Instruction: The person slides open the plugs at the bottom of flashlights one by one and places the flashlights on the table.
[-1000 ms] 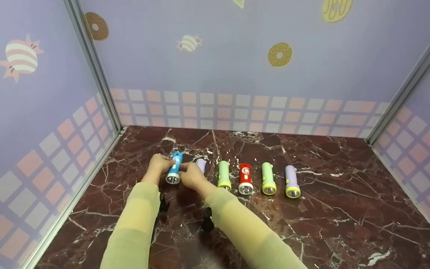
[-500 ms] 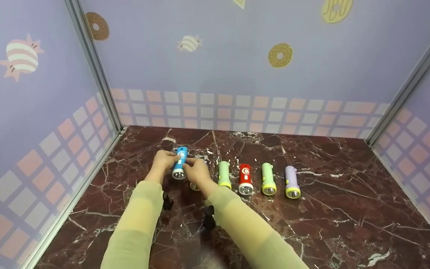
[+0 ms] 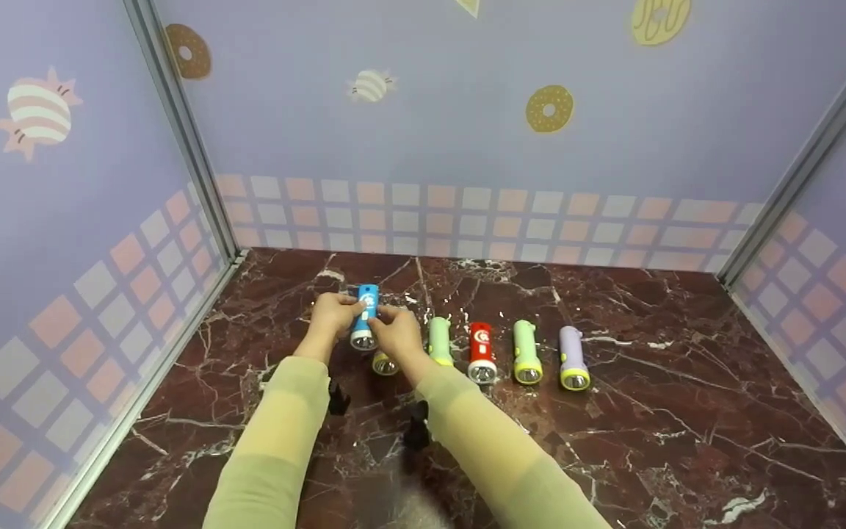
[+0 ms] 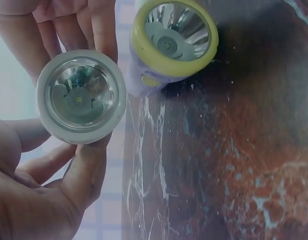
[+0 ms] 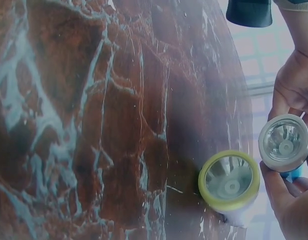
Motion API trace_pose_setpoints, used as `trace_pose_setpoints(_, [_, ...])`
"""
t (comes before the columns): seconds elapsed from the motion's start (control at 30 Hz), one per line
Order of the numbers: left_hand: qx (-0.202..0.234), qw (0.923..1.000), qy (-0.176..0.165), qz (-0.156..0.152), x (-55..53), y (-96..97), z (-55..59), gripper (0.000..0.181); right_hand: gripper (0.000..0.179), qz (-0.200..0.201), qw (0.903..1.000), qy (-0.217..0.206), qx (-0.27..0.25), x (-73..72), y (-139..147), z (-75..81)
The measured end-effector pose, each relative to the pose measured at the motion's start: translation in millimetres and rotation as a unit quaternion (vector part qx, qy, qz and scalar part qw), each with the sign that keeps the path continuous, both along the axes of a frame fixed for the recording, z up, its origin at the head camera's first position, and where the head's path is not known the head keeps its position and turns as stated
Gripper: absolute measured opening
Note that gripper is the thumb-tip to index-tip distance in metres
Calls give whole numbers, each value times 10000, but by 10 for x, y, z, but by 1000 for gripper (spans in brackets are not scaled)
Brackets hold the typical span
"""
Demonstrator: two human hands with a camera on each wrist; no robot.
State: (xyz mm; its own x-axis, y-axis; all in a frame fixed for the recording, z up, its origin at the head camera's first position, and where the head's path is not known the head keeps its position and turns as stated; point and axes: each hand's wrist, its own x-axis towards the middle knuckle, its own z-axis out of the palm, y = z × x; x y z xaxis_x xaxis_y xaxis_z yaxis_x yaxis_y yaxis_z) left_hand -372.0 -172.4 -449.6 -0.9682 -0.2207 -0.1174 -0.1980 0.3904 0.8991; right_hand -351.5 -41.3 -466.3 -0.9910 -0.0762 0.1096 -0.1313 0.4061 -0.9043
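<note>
Both hands hold a blue flashlight (image 3: 366, 312) with a white head, raised over the table. My left hand (image 3: 333, 316) pinches its left side with thumb and fingers; my right hand (image 3: 399, 334) pinches its right side. Its round lens (image 4: 79, 97) faces the left wrist camera, with fingers of both hands around the body. Just right of it and lower, a purple flashlight (image 4: 174, 37) with a yellow rim lies on the table. In the head view my right hand hides most of that one, leaving its lens end in sight.
A row continues rightward with a green flashlight (image 3: 440, 342), a red flashlight (image 3: 482, 353), another green flashlight (image 3: 527, 353) and a purple flashlight (image 3: 573, 358). The dark red marble table (image 3: 687, 441) is bounded by patterned walls (image 3: 423, 132) at the back and sides.
Both hands have carried the blue flashlight rightward and up from the table's left part. My right hand now covers the body of the nearby purple flashlight, whose lens end has come into sight.
</note>
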Motion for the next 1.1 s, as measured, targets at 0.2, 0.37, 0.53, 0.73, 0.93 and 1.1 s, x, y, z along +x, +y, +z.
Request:
trace_pose_setpoints(0.2, [198,9998,-98,-6,-5,23,-5,41,38,-15,9998,-127,-141,-23,54,-15])
trace_pose_setpoints(0.37, [490,9984,-286,-34,-1,49,17,43,37,-18,9982,-229,-558,-24,90,-25])
trace_pose_setpoints(0.53, [617,9976,-314,-61,9,79,30,45,37,-2,9957,-393,-839,-13,131,-20])
trace_pose_setpoints(0.73, [882,9957,-253,-102,43,125,41,46,37,85,9928,-317,-1150,-34,202,-35])
trace_pose_setpoints(0.93, [1090,9939,-152,-79,65,190,43,47,38,127,9904,-521,-1277,-47,307,-11])
trace_pose_setpoints(1.1, [1109,9938,48,17,70,281,38,44,39,124,9904,-559,-1260,-54,415,7])
